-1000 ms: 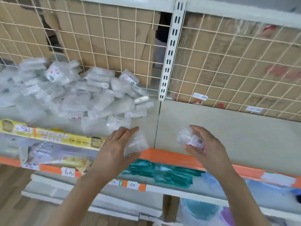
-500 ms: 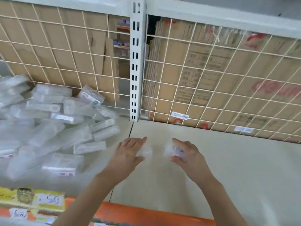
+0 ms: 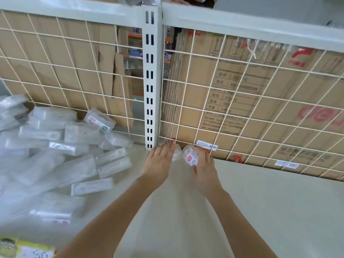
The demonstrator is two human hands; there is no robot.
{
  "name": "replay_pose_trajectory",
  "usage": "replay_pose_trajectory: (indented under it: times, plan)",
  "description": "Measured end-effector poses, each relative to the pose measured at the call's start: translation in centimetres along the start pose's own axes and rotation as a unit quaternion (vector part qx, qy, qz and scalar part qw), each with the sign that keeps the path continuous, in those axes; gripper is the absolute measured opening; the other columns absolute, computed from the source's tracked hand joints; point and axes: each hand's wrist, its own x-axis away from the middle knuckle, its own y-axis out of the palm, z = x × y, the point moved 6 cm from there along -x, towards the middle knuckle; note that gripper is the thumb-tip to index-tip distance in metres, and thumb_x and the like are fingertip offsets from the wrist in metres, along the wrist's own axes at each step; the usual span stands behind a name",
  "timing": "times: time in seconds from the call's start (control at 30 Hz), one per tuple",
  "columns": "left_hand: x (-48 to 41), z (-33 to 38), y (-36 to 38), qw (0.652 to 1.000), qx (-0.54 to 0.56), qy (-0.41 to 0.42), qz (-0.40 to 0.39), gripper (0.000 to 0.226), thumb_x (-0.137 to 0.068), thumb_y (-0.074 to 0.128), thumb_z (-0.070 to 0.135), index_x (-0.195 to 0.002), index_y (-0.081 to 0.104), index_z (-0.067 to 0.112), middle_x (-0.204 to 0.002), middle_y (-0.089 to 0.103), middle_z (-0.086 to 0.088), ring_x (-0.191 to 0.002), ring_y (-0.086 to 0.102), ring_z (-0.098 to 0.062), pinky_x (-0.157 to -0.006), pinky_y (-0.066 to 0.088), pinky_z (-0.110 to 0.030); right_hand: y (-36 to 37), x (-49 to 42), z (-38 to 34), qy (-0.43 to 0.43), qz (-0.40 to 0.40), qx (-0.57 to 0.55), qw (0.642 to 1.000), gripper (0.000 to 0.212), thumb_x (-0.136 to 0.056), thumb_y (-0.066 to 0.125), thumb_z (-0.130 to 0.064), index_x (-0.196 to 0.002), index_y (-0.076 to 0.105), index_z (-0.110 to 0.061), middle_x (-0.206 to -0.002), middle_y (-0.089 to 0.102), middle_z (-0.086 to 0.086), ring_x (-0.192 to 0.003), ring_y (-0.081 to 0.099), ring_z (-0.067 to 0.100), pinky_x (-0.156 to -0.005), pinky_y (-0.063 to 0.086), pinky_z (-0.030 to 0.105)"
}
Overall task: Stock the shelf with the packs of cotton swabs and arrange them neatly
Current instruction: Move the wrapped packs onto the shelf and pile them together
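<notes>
- Yellow-green paper price label: one, at the shelf's front edge, far left; handwriting blurred.
- Heap of clear plastic packs of cotton swabs: one loose pile on the left half of the shelf, well over a dozen packs, too blurred for an exact count. Long axes mostly run left to right, and some are skewed. One pack at the back leans on the mesh.
- Pale grey flat shelf board: one, bearing the heap and both hands.
- White wire mesh back panels: two, one on each side of the post.
- Pale grey slotted metal upright post: one, vertical, with paired slots down its face.
- Left hand: one, palm down just right of the post's foot, fingers straight and together, pressing on a pack. The thumb is hidden.
- Small clear left-hand pack: one, mostly covered. Its rounded end shows past the fingertips and points at the mesh.
- Small clear right-hand pack: one, with a red-and-white label facing up. Its long axis is slanted, the rounded end pointing back and left, nearly touching the other pack.
- Right hand: one, fingers curled round its pack's near end.
- Brown cardboard boxes: stacked behind the mesh, number unclear, with red print.
- White barcode stickers: two, on the boxes' lower edge.
</notes>
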Motion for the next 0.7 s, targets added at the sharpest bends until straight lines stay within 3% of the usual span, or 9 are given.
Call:
replay_pose_trajectory:
  times: [0.1,0.17,0.27,0.43,0.57,0.63,0.7]
  plan:
    - [0.3,0.5,0.4,0.999,-0.007,-0.02,-0.03,0.069,-0.071,0.024,0.006,-0.137,0.043,0.005,-0.133,0.055,-0.01,-0.123,0.051,-0.025,-0.112,0.025,-0.041,0.3,0.0,0.2,-0.004,0.018,-0.007,1.0,0.055,-0.083,0.05,0.002,-0.136,0.04,-0.01,-0.138,0.038,0.012,-0.124,0.034,0.032,-0.092,0.044,0.044]
    - [0.9,0.4,0.0,0.999,0.017,-0.034,-0.003,0.068,-0.072,0.028,0.005,-0.139,0.034,0.007,-0.137,0.051,-0.011,-0.13,0.04,-0.025,-0.114,0.016,-0.044,0.2,0.5,0.4,-0.002,0.022,-0.009,1.0,0.059,-0.084,0.052,0.001,-0.139,0.039,-0.015,-0.147,0.029,0.011,-0.133,0.026,0.031,-0.095,0.043,0.046]
    - [1.8,-0.2,-1.3,0.996,0.07,-0.042,0.016,0.073,-0.065,0.057,0.005,-0.136,0.042,0.01,-0.136,0.051,-0.011,-0.128,0.037,-0.027,-0.113,0.016,-0.047,-1.0,1.7,0.4,-0.027,0.072,-0.009,0.997,0.061,-0.08,0.061,-0.001,-0.137,0.044,-0.014,-0.142,0.037,0.013,-0.129,0.032,0.033,-0.095,0.044,0.049]
    - [5.4,-3.2,-6.8,0.986,0.144,-0.053,0.071,0.055,-0.081,0.036,0.023,-0.135,0.042,0.014,-0.135,0.05,-0.006,-0.129,0.037,-0.024,-0.113,0.015,-0.042,-3.5,4.2,-2.6,-0.116,0.126,-0.043,0.984,0.048,-0.081,0.053,-0.012,-0.128,0.048,-0.019,-0.127,0.053,0.003,-0.118,0.041,0.016,-0.092,0.039,0.034]
    - [10.6,-8.6,-11.4,0.978,0.167,-0.072,0.101,0.043,-0.085,0.041,0.024,-0.127,0.049,0.018,-0.131,0.053,-0.002,-0.119,0.045,-0.02,-0.103,0.035,-0.037,-1.2,5.7,-7.7,-0.143,0.07,-0.07,0.985,0.044,-0.083,0.052,-0.02,-0.127,0.051,-0.025,-0.119,0.054,-0.012,-0.112,0.044,0.005,-0.089,0.035,0.023]
    - [13.6,-11.7,-12.8,0.977,0.162,-0.088,0.104,0.038,-0.086,0.042,0.025,-0.12,0.057,0.017,-0.124,0.058,-0.001,-0.111,0.049,-0.016,-0.094,0.035,-0.028,1.2,6.5,-10.5,-0.154,0.013,-0.077,0.985,0.043,-0.085,0.051,-0.025,-0.128,0.051,-0.028,-0.121,0.053,-0.016,-0.113,0.046,0.002,-0.089,0.033,0.017]
    - [15.6,-13.4,-13.1,0.977,0.156,-0.107,0.096,0.034,-0.087,0.041,0.026,-0.114,0.061,0.017,-0.115,0.062,0.002,-0.104,0.051,-0.014,-0.086,0.035,-0.025,3.0,6.8,-12.1,-0.168,-0.024,-0.077,0.983,0.044,-0.087,0.051,-0.026,-0.131,0.05,-0.027,-0.126,0.052,-0.015,-0.115,0.048,0.005,-0.091,0.035,0.02]
